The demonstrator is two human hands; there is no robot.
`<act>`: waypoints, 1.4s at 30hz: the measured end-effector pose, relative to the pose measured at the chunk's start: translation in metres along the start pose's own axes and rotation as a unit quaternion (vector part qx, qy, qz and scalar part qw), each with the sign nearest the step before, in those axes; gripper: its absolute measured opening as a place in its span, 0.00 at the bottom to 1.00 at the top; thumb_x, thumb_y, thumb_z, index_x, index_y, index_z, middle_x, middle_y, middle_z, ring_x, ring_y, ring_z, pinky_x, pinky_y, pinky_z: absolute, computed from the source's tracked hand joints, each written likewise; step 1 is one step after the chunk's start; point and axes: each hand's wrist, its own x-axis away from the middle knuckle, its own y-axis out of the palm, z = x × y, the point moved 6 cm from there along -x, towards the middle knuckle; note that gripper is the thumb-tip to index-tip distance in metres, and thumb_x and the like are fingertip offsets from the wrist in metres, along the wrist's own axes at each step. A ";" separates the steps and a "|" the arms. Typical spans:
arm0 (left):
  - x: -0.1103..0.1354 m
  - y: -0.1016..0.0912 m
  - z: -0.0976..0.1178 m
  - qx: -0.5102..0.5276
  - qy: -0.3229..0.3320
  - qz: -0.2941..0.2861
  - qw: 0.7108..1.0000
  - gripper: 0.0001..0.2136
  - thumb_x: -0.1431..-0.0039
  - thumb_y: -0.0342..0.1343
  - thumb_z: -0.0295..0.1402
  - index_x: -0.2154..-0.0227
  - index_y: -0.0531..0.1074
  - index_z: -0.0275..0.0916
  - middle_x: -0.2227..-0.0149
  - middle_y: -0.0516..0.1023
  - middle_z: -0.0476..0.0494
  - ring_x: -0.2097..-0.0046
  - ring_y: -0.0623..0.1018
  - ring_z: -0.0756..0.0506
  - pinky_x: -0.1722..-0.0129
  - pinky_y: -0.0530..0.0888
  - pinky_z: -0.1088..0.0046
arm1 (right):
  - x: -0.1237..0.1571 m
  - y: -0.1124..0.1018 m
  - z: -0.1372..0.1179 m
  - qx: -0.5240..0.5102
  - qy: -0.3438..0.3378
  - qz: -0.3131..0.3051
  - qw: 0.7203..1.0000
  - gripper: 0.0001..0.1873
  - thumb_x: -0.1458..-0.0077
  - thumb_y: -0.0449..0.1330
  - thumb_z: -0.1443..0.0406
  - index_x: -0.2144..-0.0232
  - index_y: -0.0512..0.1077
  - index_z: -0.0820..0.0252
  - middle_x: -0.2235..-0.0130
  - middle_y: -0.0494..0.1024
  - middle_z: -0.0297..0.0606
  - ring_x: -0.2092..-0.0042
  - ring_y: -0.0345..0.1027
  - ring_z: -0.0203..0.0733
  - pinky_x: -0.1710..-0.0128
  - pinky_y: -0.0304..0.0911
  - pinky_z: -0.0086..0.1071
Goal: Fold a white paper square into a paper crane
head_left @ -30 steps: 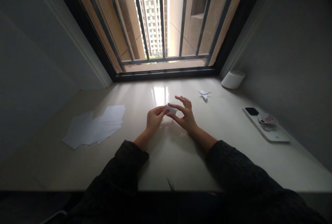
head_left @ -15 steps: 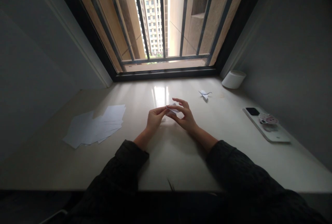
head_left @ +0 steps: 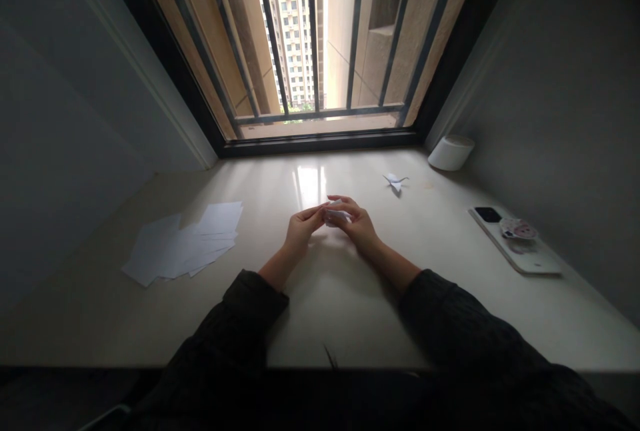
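Between my two hands is a small folded piece of white paper (head_left: 338,215), held just above the white tabletop, with much of it covered by fingers. My left hand (head_left: 301,228) pinches its left edge between thumb and fingertips. From the other side my right hand (head_left: 361,226) closes thumb and fingers around the paper. The fingertips of both hands meet at the paper's left part. Farther back and to the right, a folded paper crane (head_left: 395,182) rests on the surface, apart from my hands.
Several loose white paper sheets (head_left: 185,244) lie overlapping on the left. At the right sit a phone (head_left: 533,259) with a round grip on its back and a white cylindrical object (head_left: 451,153) by the wall. A barred window (head_left: 320,144) borders the far edge.
The raised fingers of my right hand have come down and closed in on the folded paper. My left hand has shifted slightly right, still pinching it.
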 end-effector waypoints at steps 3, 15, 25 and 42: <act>0.001 0.001 0.003 0.015 -0.001 0.008 1.000 0.19 0.61 0.68 0.40 0.64 0.79 0.35 0.63 0.81 0.40 0.59 0.78 0.44 0.50 0.69 0.62 | 0.000 0.002 0.006 -0.057 0.044 -0.004 0.997 0.17 0.58 0.67 0.53 0.66 0.78 0.54 0.53 0.75 0.40 0.53 0.69 0.47 0.55 0.67 0.41; -0.003 -0.011 0.009 -0.028 0.028 0.058 0.998 0.18 0.55 0.65 0.40 0.61 0.78 0.38 0.58 0.80 0.40 0.57 0.78 0.44 0.53 0.71 0.65 | 0.002 -0.006 0.025 -0.153 0.140 0.084 0.975 0.15 0.60 0.69 0.56 0.72 0.77 0.60 0.70 0.80 0.38 0.67 0.73 0.40 0.60 0.67 0.37; 0.002 -0.003 0.025 -0.170 0.167 0.031 0.971 0.16 0.51 0.62 0.39 0.60 0.78 0.36 0.59 0.80 0.39 0.56 0.78 0.41 0.54 0.74 0.63 | 0.001 -0.011 0.011 -0.052 0.047 0.099 0.993 0.18 0.54 0.66 0.56 0.60 0.78 0.56 0.60 0.81 0.41 0.61 0.74 0.46 0.61 0.68 0.39; 0.008 -0.005 0.030 -0.302 0.249 0.033 0.919 0.14 0.47 0.60 0.37 0.57 0.76 0.45 0.56 0.79 0.44 0.56 0.79 0.41 0.54 0.73 0.63 | 0.003 -0.010 -0.003 0.038 -0.031 0.092 0.995 0.15 0.50 0.63 0.59 0.58 0.77 0.51 0.64 0.80 0.37 0.65 0.71 0.40 0.63 0.65 0.36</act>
